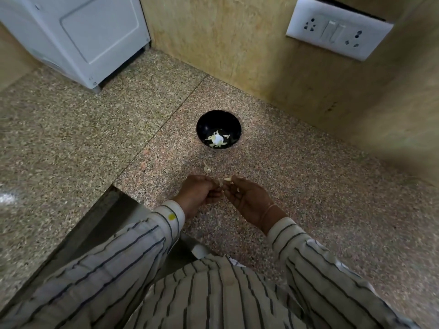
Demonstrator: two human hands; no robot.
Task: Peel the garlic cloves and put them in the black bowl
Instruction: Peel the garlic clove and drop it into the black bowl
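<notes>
Two hands meet low over the counter (308, 186), fingertip to fingertip. The right hand (249, 200) pinches a clove (227, 179) at its fingertips, and the pale end pokes out beyond them. The left hand (198, 192) has its fingers curled in. Their tips are on the clove's near side, where a flap of skin (220, 183) seems to hang between the two hands. How firm that hold is I cannot tell at this size.

Peeling looks to be the step in hand. To do it well, the right fingers should keep the clove steady while the left ones draw the skin off along its length, not across it. Then the clove is rolled between the fingertips to bring up any patch left on the far side. Skin should drop below the fingers, where scraps (207, 169) already lie just ahead of them.

Straight ahead of the fingertips, well apart from them, stands the bowl (206, 122) with peeled cloves (217, 139) in its bottom. Only a bare clove belongs there, so it is worth a look for clinging skin before reaching forward and letting go low inside the rim.
</notes>
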